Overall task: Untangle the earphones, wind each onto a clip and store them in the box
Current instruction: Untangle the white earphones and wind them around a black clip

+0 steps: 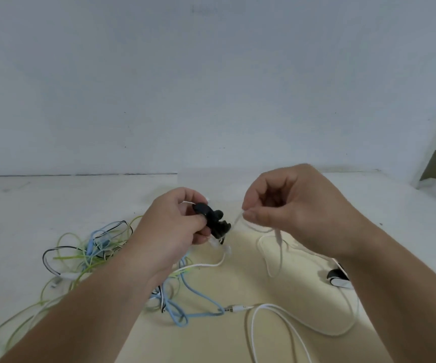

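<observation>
Head view: we grip the black clip [213, 221] left, pinch the white cord [277, 247] right; slack beneath our fingers [251, 214] could re-snag.

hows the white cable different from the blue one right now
The white cable is pinched in the right hand, partly raised; the blue cable lies on the table, unheld. The white cable hangs in open loops at right; the blue cable is tangled with the green cable at left. Both are thin cords.

Black clip [213, 218], white cable [277, 258]
</observation>
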`<state>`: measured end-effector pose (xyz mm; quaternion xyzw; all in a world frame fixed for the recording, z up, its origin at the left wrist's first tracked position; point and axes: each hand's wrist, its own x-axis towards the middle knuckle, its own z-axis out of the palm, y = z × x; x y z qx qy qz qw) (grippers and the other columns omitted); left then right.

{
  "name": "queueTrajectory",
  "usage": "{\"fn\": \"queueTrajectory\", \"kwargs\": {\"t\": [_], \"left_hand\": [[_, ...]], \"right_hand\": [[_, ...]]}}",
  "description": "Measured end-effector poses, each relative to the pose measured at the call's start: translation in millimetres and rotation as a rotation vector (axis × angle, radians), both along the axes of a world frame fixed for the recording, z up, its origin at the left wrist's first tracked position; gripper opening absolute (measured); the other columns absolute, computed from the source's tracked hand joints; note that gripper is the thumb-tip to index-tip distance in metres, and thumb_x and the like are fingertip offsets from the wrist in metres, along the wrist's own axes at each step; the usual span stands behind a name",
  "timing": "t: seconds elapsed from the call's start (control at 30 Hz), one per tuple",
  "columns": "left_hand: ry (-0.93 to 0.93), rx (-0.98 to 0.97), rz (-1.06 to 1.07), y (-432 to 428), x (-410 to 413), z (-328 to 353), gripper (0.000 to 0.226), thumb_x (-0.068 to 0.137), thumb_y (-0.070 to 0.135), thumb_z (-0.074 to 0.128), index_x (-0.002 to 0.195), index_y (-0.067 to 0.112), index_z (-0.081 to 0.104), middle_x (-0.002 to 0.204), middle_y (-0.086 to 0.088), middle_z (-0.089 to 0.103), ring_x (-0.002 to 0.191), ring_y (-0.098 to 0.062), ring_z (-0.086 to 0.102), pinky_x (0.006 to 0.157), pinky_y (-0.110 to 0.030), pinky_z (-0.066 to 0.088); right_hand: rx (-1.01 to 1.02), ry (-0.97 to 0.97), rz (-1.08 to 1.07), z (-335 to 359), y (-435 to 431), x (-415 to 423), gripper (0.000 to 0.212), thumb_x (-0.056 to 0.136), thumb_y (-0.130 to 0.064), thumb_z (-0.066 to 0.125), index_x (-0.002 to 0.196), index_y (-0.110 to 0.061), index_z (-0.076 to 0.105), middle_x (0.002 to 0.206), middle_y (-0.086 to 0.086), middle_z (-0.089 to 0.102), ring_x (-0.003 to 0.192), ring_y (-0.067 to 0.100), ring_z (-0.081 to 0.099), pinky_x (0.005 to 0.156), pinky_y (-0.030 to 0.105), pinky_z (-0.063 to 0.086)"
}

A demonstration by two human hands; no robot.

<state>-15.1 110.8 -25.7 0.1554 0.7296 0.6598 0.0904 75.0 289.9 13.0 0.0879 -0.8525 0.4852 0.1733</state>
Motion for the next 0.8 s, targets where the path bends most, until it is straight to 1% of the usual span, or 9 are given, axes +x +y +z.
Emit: {"fn": "queueTrajectory", "kwargs": {"t": [0.07,0.13,0.2,0.27,0.37,0.43,0.53,0.7,0.8], "left_hand": [[0.013,-0.043,-0.038,-1.8,1.3,0.6,0.037,0.086,-0.019,0.053,0.100,0.014,0.063,0.081,-0.009,0.076,0.059,-0.017,0.063,0.057,-0.027,0.052],[0.051,-0.077,-0.047,-3.7,2.0,1.3,0.040,0.086,-0.019,0.051,0.099,0.015,0.066,0.083,-0.006,0.077,0.063,-0.018,0.066,0.060,-0.027,0.055],[0.085,-0.065,-0.036,-3.0,3.1,1.9,0.037,0.086,-0.019,0.050,0.091,0.011,0.070,0.083,-0.007,0.077,0.064,-0.018,0.069,0.064,-0.027,0.059],[0.089,-0.019,-0.039,-0.2,4.9,2.1,0.034,0.088,-0.018,0.050,0.086,0.009,0.071,0.086,-0.011,0.076,0.067,-0.019,0.071,0.067,-0.028,0.061],[0.043,0.096,-0.068,2.8,6.3,2.9,0.028,0.091,-0.018,0.050,0.087,0.004,0.067,0.089,-0.011,0.077,0.067,-0.018,0.070,0.069,-0.028,0.062],[0.005,0.177,-0.117,2.3,7.9,6.1,0.026,0.091,-0.018,0.049,0.089,0.003,0.064,0.092,-0.011,0.077,0.067,-0.019,0.067,0.067,-0.027,0.060],[-0.054,0.279,-0.179,1.6,11.0,10.9,0.028,0.091,-0.019,0.047,0.086,0.006,0.061,0.092,-0.013,0.076,0.064,-0.019,0.064,0.062,-0.025,0.058],[-0.061,0.313,-0.211,0.0,10.5,12.4,0.034,0.091,-0.022,0.041,0.088,0.007,0.059,0.087,-0.014,0.076,0.064,-0.017,0.063,0.056,-0.021,0.054],[-0.080,0.328,-0.241,0.6,12.0,12.5,0.031,0.091,-0.020,0.044,0.090,0.008,0.059,0.089,-0.015,0.075,0.071,-0.020,0.063,0.058,-0.022,0.054]], "right_hand": [[-0.044,0.092,-0.073,0.7,2.7,0.3,0.014,0.079,-0.005,0.079,0.071,-0.014,0.073,0.052,-0.009,0.055,0.051,0.015,0.041,0.053,0.025,0.036],[-0.099,0.126,-0.101,3.9,5.9,1.4,0.014,0.079,-0.005,0.079,0.071,-0.015,0.073,0.054,-0.005,0.057,0.052,0.017,0.042,0.054,0.023,0.036],[-0.144,0.100,-0.074,6.7,7.6,3.4,0.013,0.079,-0.002,0.078,0.072,-0.011,0.072,0.054,-0.011,0.059,0.047,0.007,0.043,0.052,0.012,0.036],[-0.132,0.016,0.006,7.5,6.8,4.4,0.011,0.079,0.002,0.077,0.073,-0.006,0.072,0.053,-0.013,0.059,0.043,0.001,0.043,0.049,0.008,0.036],[-0.070,-0.123,0.101,4.4,3.0,3.4,0.013,0.079,0.004,0.076,0.074,-0.008,0.074,0.054,-0.012,0.062,0.047,0.000,0.048,0.051,0.009,0.037],[-0.038,-0.160,0.084,0.9,1.7,1.1,0.013,0.080,0.000,0.077,0.074,-0.012,0.076,0.059,-0.007,0.065,0.053,0.005,0.051,0.054,0.014,0.039],[-0.013,-0.142,-0.014,-3.8,2.0,-3.6,0.012,0.080,-0.004,0.077,0.075,-0.014,0.075,0.061,-0.001,0.063,0.054,0.011,0.049,0.054,0.022,0.040],[-0.099,-0.070,-0.061,-5.0,0.9,-5.5,0.016,0.080,-0.001,0.078,0.079,-0.015,0.070,0.065,-0.005,0.066,0.056,0.009,0.056,0.055,0.015,0.043],[-0.162,-0.064,-0.027,-7.7,-2.1,-6.0,0.015,0.080,0.002,0.076,0.075,-0.011,0.071,0.069,0.001,0.069,0.064,0.009,0.061,0.063,0.017,0.047]]}}
